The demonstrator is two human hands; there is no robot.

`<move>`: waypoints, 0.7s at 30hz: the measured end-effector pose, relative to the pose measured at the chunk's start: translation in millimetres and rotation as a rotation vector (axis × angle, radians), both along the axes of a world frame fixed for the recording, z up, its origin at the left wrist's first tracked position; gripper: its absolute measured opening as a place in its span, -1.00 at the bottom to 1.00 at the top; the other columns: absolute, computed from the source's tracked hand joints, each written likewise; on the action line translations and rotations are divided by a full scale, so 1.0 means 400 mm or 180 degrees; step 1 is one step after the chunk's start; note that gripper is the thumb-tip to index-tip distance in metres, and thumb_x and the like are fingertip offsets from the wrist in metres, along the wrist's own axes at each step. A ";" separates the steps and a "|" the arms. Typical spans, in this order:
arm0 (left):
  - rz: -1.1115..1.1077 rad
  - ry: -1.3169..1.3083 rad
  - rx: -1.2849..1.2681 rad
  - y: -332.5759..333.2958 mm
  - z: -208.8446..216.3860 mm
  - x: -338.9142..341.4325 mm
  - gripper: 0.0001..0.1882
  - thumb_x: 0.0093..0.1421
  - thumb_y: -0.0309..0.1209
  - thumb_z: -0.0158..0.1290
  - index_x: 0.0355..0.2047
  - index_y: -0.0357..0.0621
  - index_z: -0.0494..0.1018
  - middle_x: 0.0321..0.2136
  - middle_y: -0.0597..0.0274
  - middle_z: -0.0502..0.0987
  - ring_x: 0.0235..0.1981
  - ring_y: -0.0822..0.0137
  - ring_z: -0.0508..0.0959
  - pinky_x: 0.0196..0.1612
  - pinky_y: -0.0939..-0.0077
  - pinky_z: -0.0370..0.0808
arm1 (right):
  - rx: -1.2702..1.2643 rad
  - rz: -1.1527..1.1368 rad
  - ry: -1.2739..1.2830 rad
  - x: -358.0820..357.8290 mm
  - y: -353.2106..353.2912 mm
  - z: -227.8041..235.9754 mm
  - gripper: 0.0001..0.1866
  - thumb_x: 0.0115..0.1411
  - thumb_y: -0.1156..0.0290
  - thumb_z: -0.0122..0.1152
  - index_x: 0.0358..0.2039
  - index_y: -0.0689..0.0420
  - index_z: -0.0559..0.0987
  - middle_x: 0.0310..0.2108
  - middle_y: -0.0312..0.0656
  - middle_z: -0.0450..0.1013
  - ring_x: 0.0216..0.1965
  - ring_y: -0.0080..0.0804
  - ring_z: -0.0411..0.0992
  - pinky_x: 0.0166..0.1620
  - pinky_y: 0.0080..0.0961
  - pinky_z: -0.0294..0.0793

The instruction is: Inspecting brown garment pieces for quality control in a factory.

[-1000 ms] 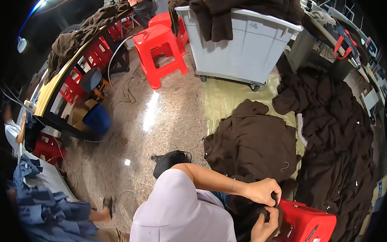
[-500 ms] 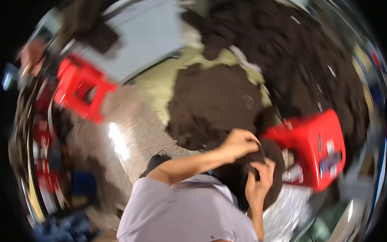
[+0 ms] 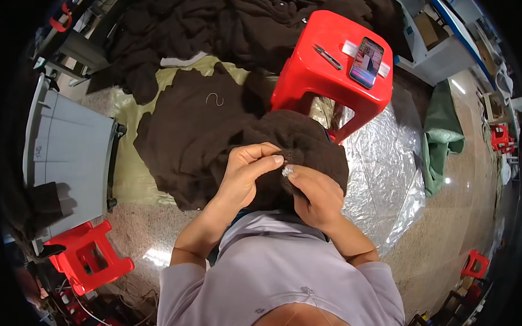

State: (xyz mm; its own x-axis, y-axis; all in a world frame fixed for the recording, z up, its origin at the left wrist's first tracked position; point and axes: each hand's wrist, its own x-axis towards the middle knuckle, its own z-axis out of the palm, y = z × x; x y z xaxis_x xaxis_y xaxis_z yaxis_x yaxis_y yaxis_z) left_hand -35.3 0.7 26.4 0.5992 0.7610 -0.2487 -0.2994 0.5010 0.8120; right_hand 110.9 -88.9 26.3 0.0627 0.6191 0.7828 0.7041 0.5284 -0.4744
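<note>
A dark brown cloth piece [image 3: 277, 133] lies bunched over my lap, and both hands meet on it. My left hand [image 3: 243, 174] is closed, pinching a fold of it between thumb and forefinger. Close by on the right, my right hand [image 3: 318, 196] is also closed at the cloth, its thumb bent and its other fingertips partly hidden. A small silvery-white spot shows at that thumb; I cannot tell what it is. The two hands' fingertips are nearly touching. Beyond them, more brown cloth [image 3: 179, 128] is spread on a yellowish sheet [image 3: 129, 167], with a thin curved pale thread [image 3: 215, 99] on top.
A red stool [image 3: 303, 64] ahead on the right carries thread snips [image 3: 328, 57] and a phone [image 3: 366, 61]. Dark cloth heaps [image 3: 227, 23] lie behind. A grey bin [image 3: 71, 146] and another red stool [image 3: 89, 258] stand left; clear plastic sheeting [image 3: 381, 159] lies right.
My view has turned right to left across the floor, now steadier and sharper. My hands have come closer together, and my right thumb and fingers, spread before, have closed at the cloth.
</note>
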 end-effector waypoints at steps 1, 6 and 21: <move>-0.0001 -0.0030 0.0001 -0.006 -0.001 -0.001 -0.90 0.16 -0.57 0.11 -0.34 -0.33 0.58 -0.42 0.34 0.59 -0.37 0.61 0.49 -0.24 0.71 0.38 | 0.0022 -0.0077 -0.0064 0.002 0.005 -0.005 -0.59 -0.18 0.76 0.25 -0.22 0.23 0.59 -0.30 -0.08 0.55 -0.38 -0.25 0.57 -0.36 -0.50 0.55; 0.0249 -0.0110 -0.0044 -0.021 -0.006 -0.001 -0.90 0.16 -0.63 0.16 -0.29 -0.36 0.57 -0.37 0.30 0.60 -0.35 0.57 0.52 -0.25 0.71 0.44 | 0.0121 -0.0191 -0.0066 0.005 0.033 -0.022 -0.65 -0.18 0.73 0.26 -0.29 0.23 0.61 -0.34 -0.12 0.50 -0.39 -0.28 0.54 -0.38 -0.50 0.55; 0.0332 0.0871 0.1999 -0.008 -0.034 -0.030 -0.89 0.08 -0.72 0.18 -0.37 -0.32 0.54 -0.45 0.19 0.61 -0.41 0.46 0.58 -0.32 0.64 0.51 | -0.1988 0.1137 0.0189 0.071 0.054 0.040 -0.72 -0.10 0.68 0.23 -0.31 0.26 0.48 -0.44 -0.05 0.37 -0.45 -0.10 0.43 -0.40 -0.36 0.39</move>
State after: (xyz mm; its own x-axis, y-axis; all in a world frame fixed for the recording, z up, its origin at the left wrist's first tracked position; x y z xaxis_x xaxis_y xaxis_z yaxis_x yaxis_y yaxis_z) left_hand -47.1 -2.6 12.9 0.4937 0.8605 0.1261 -0.0635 -0.1089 0.9920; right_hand 139.3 -67.1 42.3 -0.1957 0.9406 0.2776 0.5025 0.3392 -0.7953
